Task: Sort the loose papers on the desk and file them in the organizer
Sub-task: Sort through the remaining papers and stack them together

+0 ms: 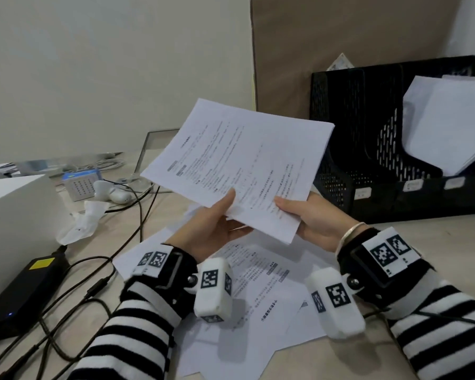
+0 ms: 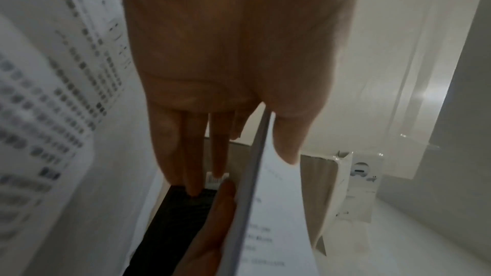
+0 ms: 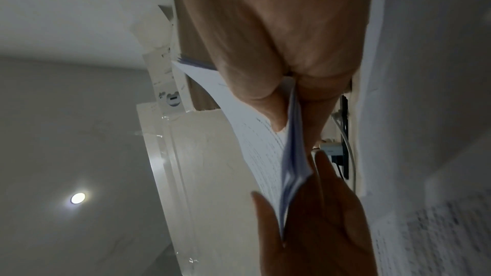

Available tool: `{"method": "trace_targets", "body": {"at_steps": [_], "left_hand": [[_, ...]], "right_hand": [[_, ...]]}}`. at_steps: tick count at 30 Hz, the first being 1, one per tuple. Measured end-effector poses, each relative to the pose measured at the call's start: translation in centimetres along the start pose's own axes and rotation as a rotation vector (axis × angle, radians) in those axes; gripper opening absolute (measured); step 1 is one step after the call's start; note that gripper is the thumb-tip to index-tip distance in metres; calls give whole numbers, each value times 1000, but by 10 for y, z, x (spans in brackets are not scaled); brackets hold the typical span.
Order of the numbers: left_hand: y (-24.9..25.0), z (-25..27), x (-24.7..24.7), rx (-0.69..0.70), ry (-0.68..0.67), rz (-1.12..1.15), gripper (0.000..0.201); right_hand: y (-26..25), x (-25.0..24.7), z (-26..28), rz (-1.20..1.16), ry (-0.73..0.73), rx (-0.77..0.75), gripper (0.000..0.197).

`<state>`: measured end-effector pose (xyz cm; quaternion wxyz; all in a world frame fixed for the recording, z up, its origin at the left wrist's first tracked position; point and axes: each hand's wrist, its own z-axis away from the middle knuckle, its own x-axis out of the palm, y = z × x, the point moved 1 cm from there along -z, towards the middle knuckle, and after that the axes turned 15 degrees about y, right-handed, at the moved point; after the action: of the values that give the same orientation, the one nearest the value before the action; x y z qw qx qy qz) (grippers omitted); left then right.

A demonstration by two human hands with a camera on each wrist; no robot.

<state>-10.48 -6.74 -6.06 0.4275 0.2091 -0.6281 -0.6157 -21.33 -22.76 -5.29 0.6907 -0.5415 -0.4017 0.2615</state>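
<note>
A thin stack of printed white papers (image 1: 239, 163) is held up over the desk by both hands. My left hand (image 1: 217, 229) grips its near edge, thumb on top and fingers underneath. My right hand (image 1: 310, 215) pinches the near right corner the same way. The left wrist view shows the stack (image 2: 268, 217) edge-on between my thumb and fingers (image 2: 196, 154). In the right wrist view my thumb (image 3: 265, 100) presses on the sheets (image 3: 292, 154). More loose printed sheets (image 1: 258, 283) lie scattered on the desk under my hands. The black mesh organizer (image 1: 368, 149) stands at the back right.
White sheets (image 1: 450, 124) stand in the organizer's right slot. A black power brick (image 1: 25, 292) and cables (image 1: 93, 283) lie at the left beside a white box (image 1: 17, 223). Crumpled tissue (image 1: 80, 223), a small calendar (image 1: 80, 185) and a white gadget (image 1: 113, 192) sit behind.
</note>
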Motion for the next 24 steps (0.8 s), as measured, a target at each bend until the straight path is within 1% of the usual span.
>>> {"method": "trace_targets", "body": {"at_steps": [2, 3, 5, 6, 9, 12, 14, 16, 17, 18, 21, 24], "left_hand": [[-3, 0, 3, 29, 57, 85, 37], [-4, -1, 2, 48, 101, 112, 35], [-4, -3, -4, 103, 163, 104, 34], [-2, -2, -7, 121, 184, 88, 34], [5, 0, -17, 112, 218, 81, 37], [9, 1, -17, 81, 195, 159, 41], [7, 4, -12, 71, 137, 180, 44], [2, 4, -5, 67, 78, 120, 44], [-2, 3, -3, 79, 65, 83, 42], [-4, 2, -2, 100, 81, 59, 40], [1, -2, -18, 157, 200, 109, 41], [11, -5, -50, 197, 423, 243, 50]], "right_hand": [[3, 3, 1, 39, -20, 19, 22], [3, 3, 1, 66, -34, 27, 19], [0, 1, 1, 142, -42, 38, 17], [-2, -1, 0, 185, -23, 44, 18], [-3, -9, -5, 206, 32, 74, 22], [-3, -6, -6, 126, 64, 59, 20], [-3, -2, -4, 56, 78, 30, 17], [-3, 2, -3, -1, 70, 0, 18], [-2, 4, -2, -16, 59, -6, 18], [-2, 5, -1, -18, 43, -10, 16], [-3, 15, -2, 83, 14, -45, 13], [-8, 26, -13, 290, 41, -100, 18]]}}
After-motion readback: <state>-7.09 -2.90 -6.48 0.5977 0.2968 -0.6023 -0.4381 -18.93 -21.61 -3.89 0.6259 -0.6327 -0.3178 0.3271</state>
